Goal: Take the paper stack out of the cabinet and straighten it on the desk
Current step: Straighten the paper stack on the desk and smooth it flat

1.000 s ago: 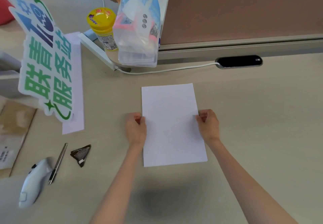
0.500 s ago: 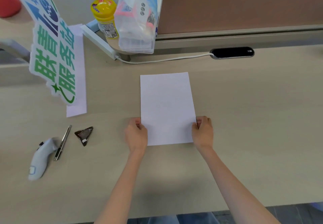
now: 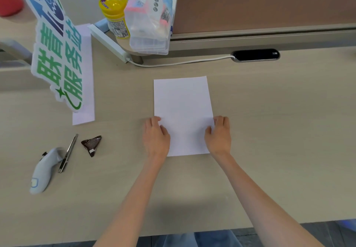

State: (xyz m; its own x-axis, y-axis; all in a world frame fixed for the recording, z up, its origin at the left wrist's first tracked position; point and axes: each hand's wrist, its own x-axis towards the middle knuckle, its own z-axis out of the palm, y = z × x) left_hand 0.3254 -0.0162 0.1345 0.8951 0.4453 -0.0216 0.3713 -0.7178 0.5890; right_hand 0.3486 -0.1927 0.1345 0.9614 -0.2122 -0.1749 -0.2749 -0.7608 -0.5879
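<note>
Left hand (image 3: 156, 137) at nine o'clock and right hand (image 3: 218, 136) at three pinch the paper stack (image 3: 183, 111) flat on the desk (image 3: 269, 131), likely to square its edges.

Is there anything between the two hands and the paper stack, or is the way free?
Nothing visible stands between them. The left hand and the right hand already touch the side edges of the paper stack, which lies flat on the desk. The knife and wrapper lie apart, to the left.
</note>
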